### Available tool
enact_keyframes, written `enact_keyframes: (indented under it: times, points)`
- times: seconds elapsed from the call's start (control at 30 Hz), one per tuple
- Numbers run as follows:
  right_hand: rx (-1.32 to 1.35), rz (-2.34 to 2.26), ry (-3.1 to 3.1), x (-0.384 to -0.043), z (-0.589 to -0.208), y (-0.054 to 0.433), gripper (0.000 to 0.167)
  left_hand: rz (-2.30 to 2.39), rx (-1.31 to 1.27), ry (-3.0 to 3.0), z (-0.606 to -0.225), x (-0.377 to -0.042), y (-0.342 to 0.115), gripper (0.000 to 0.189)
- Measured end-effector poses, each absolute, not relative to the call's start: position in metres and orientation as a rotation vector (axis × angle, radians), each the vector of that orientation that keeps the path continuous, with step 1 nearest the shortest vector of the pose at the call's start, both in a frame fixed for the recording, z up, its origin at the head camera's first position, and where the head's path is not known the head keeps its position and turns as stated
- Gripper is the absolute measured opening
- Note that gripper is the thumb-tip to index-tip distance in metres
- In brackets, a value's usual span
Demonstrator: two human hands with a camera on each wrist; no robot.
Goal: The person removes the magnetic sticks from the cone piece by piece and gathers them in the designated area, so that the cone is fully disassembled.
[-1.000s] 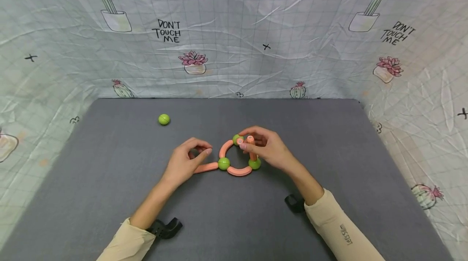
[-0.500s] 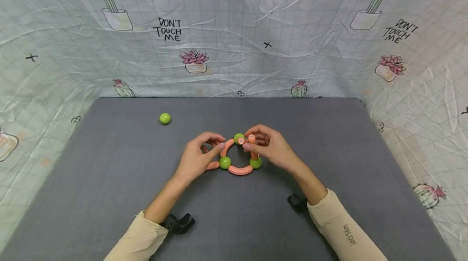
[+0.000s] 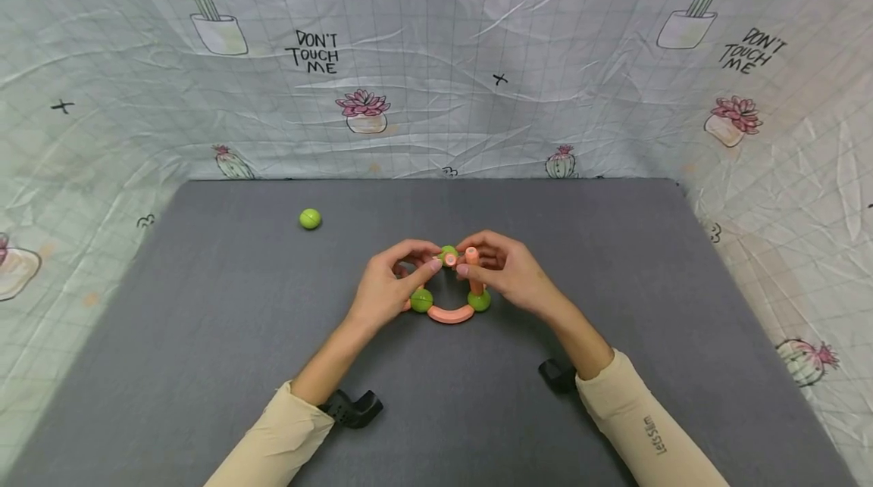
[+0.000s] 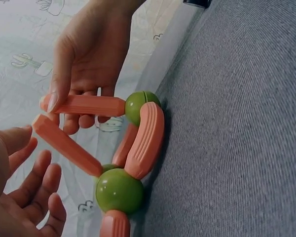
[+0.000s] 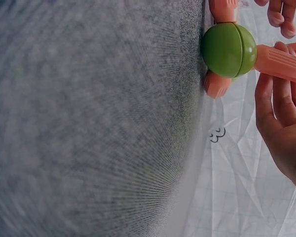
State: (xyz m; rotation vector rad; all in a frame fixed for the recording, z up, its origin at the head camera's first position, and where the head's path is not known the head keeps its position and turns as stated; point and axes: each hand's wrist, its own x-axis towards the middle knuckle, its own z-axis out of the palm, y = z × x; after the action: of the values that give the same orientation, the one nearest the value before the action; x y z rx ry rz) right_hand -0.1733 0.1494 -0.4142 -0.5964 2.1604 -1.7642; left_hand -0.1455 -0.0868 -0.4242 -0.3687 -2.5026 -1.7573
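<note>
A toy frame of orange ribbed rods and green balls stands on the grey table. Curved rods (image 3: 450, 314) lie low between green balls (image 3: 480, 300), joining them. My right hand (image 3: 508, 273) pinches the top of an upright rod (image 4: 91, 105), its thumb on one side and fingers behind. A second rod (image 4: 66, 144) rises at a tilt from another ball (image 4: 119, 191), and its tip lies close to the pinched one. My left hand (image 3: 395, 284) is beside that tilted rod's tip, fingers loosely bent and apparently not touching it. Part of the ring is hidden behind this hand.
A loose green ball (image 3: 310, 219) lies at the back left of the grey table (image 3: 204, 335). A printed cloth backdrop (image 3: 436, 55) hangs behind the table and along its sides. Black wrist-camera mounts (image 3: 358, 410) sit at both wrists.
My left hand has moved right and slightly forward, from beside the low left rod to the tilted rod's tip. My right hand keeps its pinch, nearly still.
</note>
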Motion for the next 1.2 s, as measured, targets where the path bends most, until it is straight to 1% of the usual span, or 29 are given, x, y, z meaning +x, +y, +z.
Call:
enact_keyframes:
  times: [0.53, 1.03, 1.2]
  points:
    - [-0.587, -1.726, 2.229, -0.1738, -0.413, 0.149, 0.025, -1.771, -0.43, -2.494, -0.4269, -0.1465, -0.0803, 0.021]
    - [-0.587, -1.775, 2.198, -0.1724, -0.4129, 0.1507, 0.021, -1.799, -0.416, -2.461, -0.4289, -0.1475, -0.0766, 0.018]
    - [-0.592, -1.834, 2.134, -0.171, -0.4121, 0.1551, 0.023, -1.784, -0.407, -2.472, -0.4292, -0.1479, -0.0764, 0.018]
